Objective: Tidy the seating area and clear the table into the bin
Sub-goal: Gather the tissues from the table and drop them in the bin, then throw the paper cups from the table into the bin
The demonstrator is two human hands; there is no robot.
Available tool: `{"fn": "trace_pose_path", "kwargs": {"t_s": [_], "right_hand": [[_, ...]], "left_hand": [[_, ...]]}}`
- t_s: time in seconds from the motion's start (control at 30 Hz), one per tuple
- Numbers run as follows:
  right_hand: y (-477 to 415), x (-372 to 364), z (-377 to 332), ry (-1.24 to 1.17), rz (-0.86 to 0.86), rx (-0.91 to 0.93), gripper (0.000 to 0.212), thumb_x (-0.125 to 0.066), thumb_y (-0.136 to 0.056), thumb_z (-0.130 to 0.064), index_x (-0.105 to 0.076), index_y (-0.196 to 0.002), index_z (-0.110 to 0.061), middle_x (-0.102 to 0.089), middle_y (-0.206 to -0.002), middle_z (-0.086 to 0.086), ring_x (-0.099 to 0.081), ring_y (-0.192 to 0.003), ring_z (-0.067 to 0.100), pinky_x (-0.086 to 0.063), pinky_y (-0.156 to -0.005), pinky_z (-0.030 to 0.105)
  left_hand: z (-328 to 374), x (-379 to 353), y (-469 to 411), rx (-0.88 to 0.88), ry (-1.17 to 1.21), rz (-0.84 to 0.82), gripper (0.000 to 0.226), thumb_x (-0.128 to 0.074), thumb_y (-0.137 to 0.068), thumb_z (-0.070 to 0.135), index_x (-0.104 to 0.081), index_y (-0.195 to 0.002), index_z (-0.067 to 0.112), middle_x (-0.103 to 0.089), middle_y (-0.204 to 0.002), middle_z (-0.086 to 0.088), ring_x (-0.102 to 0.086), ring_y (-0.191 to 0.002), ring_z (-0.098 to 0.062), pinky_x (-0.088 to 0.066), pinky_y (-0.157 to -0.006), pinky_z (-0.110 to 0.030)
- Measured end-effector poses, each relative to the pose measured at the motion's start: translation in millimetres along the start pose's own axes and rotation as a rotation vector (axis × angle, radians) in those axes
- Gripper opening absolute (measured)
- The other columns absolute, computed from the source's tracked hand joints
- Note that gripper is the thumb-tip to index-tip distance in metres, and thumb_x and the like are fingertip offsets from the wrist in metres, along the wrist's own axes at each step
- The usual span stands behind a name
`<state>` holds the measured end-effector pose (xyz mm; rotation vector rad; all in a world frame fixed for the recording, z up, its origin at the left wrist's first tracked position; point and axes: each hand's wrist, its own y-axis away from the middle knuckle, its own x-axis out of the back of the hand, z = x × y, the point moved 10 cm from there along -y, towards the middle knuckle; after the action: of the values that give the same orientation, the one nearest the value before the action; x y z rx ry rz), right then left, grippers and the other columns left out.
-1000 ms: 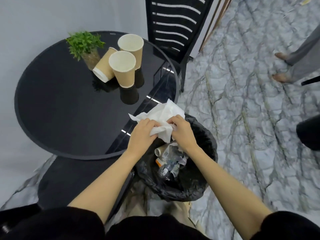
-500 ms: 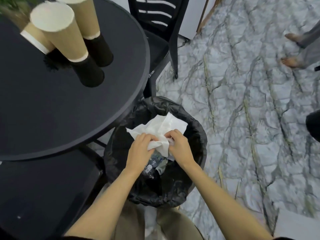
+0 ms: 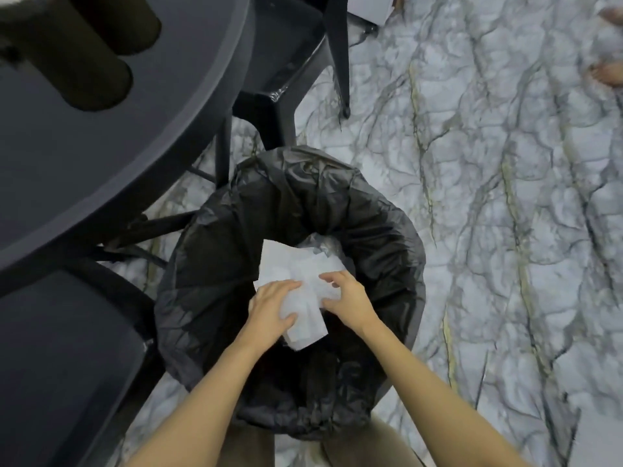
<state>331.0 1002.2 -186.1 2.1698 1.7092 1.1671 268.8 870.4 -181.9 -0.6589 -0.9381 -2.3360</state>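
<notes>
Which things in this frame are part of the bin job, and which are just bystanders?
In the job:
- white tissue, pinched by both hands over the bin
- left hand
- right hand
- bin with black liner
- round black table

Just there:
- black chair
- marbled floor
- another person's bare foot

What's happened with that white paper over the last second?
Both hands, left hand and right hand, have carried the white tissue paper away from the table edge and lowered it into the mouth of the black-lined bin, bunching it together. The view has tipped down as well. Unchanged: both hands still grip the paper; it has not been dropped.
</notes>
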Motion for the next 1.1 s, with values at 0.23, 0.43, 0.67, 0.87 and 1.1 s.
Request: {"fn": "trace_pose_path", "kwargs": {"t_s": [0.23, 0.43, 0.67, 0.87, 1.1], "right_hand": [[56.0, 40.5, -53.2, 0.003, -0.01, 0.071, 0.048, -0.062, -0.084, -0.008, -0.05, -0.13, -0.013, -0.05, -0.13, 0.006, -0.047, -0.12, 0.017, -0.03, -0.08, 0.005], [103.6, 90.9, -142.3, -0.018, 0.036, 0.244, 0.048, -0.063, -0.083, -0.01, -0.05, -0.129, -0.015, -0.052, -0.124, 0.004, -0.049, -0.116, 0.015, -0.038, -0.098, 0.019], [141.8, 130.6, -237.0, -0.028, 0.117, 0.434, 0.05, -0.064, -0.086, -0.017, -0.048, -0.132, -0.018, -0.048, -0.116, -0.009, -0.043, -0.113, 0.005, -0.031, -0.094, 0.011], [143.8, 124.2, -321.9, -0.02, 0.114, 0.573, 0.048, -0.064, -0.085, -0.017, -0.049, -0.131, -0.018, -0.055, -0.124, 0.003, -0.049, -0.119, 0.014, -0.038, -0.105, 0.029], [104.6, 116.3, -407.7, 0.013, 0.153, 0.622, 0.048, -0.064, -0.085, -0.017, -0.049, -0.13, -0.017, -0.055, -0.126, 0.003, -0.05, -0.121, 0.015, -0.041, -0.106, 0.034]], "left_hand": [[64.8, 45.6, 51.5, -0.038, 0.117, 0.054, 0.054, -0.06, -0.086, 0.017, -0.04, -0.135, 0.028, -0.044, -0.14, 0.006, -0.031, -0.131, -0.013, -0.027, -0.113, -0.032], [138.1, 117.1, 100.4, -0.158, 0.105, 0.211, 0.052, -0.059, -0.087, 0.018, -0.042, -0.135, 0.025, -0.045, -0.138, 0.009, -0.031, -0.125, -0.001, -0.024, -0.107, -0.019], [171.4, 202.2, 158.3, -0.201, 0.146, 0.423, 0.051, -0.059, -0.088, 0.02, -0.041, -0.135, 0.028, -0.039, -0.132, 0.022, -0.028, -0.124, 0.006, -0.023, -0.106, -0.013], [157.8, 282.7, 183.6, -0.183, 0.163, 0.543, 0.048, -0.057, -0.089, 0.02, -0.042, -0.134, 0.027, -0.041, -0.131, 0.021, -0.031, -0.122, 0.003, -0.027, -0.105, -0.021], [145.2, 385.6, 164.4, -0.221, 0.144, 0.622, 0.048, -0.057, -0.089, 0.021, -0.042, -0.134, 0.027, -0.041, -0.129, 0.022, -0.029, -0.12, 0.005, -0.025, -0.102, -0.016]]}}
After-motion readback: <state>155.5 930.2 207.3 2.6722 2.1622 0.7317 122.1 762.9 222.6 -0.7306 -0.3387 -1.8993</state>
